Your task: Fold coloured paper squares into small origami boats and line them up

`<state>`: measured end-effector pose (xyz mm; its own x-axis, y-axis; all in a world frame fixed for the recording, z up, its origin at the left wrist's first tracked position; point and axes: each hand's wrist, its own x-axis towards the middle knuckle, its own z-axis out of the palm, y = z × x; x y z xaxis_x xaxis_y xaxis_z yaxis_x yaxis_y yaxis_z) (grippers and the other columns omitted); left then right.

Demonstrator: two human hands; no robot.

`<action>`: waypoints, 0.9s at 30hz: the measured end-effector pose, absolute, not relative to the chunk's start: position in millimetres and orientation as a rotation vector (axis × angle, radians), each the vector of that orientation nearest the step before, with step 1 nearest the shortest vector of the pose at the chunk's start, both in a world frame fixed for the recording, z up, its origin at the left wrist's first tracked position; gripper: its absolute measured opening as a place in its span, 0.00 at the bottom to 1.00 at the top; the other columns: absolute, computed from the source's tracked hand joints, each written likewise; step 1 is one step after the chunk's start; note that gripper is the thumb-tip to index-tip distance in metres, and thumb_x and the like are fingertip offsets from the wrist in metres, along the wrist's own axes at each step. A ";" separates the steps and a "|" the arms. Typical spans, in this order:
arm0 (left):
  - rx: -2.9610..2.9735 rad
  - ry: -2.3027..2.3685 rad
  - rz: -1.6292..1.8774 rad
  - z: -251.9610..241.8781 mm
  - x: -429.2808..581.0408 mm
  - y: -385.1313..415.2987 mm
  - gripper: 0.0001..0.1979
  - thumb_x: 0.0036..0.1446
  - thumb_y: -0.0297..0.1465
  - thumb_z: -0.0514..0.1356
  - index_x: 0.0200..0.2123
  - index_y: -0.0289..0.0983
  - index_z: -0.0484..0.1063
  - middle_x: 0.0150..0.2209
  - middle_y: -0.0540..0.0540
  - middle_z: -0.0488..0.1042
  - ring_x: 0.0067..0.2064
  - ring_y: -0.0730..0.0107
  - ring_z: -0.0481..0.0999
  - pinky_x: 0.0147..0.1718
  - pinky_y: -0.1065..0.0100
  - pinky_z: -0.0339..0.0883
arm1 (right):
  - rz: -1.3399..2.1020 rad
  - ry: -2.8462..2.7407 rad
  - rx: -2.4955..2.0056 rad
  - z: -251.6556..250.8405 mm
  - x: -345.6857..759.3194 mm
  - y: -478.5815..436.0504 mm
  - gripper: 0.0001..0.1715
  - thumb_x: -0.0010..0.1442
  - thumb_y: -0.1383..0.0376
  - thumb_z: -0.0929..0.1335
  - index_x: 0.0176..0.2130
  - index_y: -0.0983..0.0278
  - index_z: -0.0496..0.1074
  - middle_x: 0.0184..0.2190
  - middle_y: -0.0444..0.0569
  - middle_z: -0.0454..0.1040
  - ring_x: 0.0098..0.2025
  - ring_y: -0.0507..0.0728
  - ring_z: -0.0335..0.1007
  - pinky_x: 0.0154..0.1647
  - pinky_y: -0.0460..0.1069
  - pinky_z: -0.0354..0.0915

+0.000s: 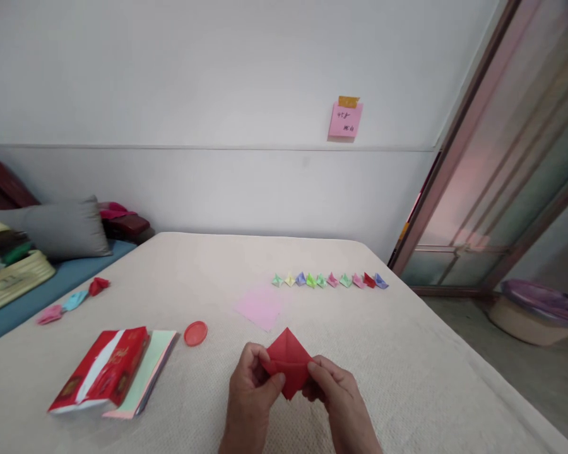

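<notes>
A red folded paper, diamond-shaped with crease lines across it, is held up between both hands near the front of the table. My left hand pinches its left corner, thumb lying on the lower face. At the right corner, my right hand grips it between thumb and fingers. Just beyond the hands a pink paper sheet lies flat. To the left of it rests a small round red lid or dish.
A row of small folded paper boats stands at the back right. At left are a red packet on coloured paper sheets and folded paper pieces. A pink note is taped to the wall; a lidded bucket stands right.
</notes>
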<state>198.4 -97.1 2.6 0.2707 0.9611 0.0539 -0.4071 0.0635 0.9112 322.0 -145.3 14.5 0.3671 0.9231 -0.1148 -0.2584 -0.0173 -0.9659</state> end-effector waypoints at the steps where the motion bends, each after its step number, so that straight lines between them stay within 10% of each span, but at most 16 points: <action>1: 1.006 0.708 1.175 3.7 198.6 -97.5 0.13 0.45 0.21 0.62 0.29 0.40 0.60 0.23 0.58 0.66 0.25 0.76 0.65 0.25 0.74 0.58 | 1.081 -0.701 -1.232 14.7 321.8 -145.5 0.16 0.53 0.60 0.68 0.19 0.65 0.69 0.17 0.43 0.65 0.24 0.53 0.56 0.27 0.47 0.52; 27: 0.983 0.783 1.147 9.4 192.6 -95.3 0.18 0.47 0.27 0.65 0.39 0.42 0.61 0.24 0.56 0.72 0.28 0.70 0.71 0.29 0.70 0.63 | 1.145 -0.779 -1.261 -5.2 326.5 -137.9 0.16 0.49 0.57 0.71 0.19 0.65 0.71 0.16 0.43 0.67 0.21 0.51 0.57 0.24 0.47 0.52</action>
<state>192.6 -95.3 9.4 0.2467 0.9690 -0.0164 -0.3678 0.1092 0.9235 326.5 -137.9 -5.2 0.2912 0.9468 -0.1371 -0.2201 -0.0732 -0.9727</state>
